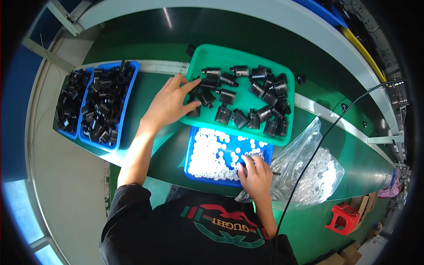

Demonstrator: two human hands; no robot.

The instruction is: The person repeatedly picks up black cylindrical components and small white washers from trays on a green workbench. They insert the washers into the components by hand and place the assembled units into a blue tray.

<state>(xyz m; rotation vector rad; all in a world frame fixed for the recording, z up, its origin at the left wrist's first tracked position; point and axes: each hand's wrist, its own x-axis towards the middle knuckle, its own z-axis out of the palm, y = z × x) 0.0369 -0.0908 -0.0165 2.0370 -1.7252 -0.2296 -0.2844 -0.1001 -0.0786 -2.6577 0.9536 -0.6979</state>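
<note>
My left hand (170, 102) is at the left rim of a green tray (210, 55), its thumb and index finger spread apart around black parts. Several black cylindrical plastic parts (227, 96), each with a narrow stub, lie scattered in that tray. Just nearer to me is a blue tray (189, 165) with many small white rings (205, 154), partly under the green tray. Over its right side my right hand (257, 179) has its fingers curled. A thin dark rod (276, 173) sticks out beside this hand and seems to be held in it; its other end is hidden.
Two blue trays (115, 139) full of black parts stand at the left. A clear plastic bag (316, 176) of white rings lies at the right, crossed by a black cable (304, 159). Loose black parts (300, 79) sit past the green tray. A red stool (343, 218) stands lower right.
</note>
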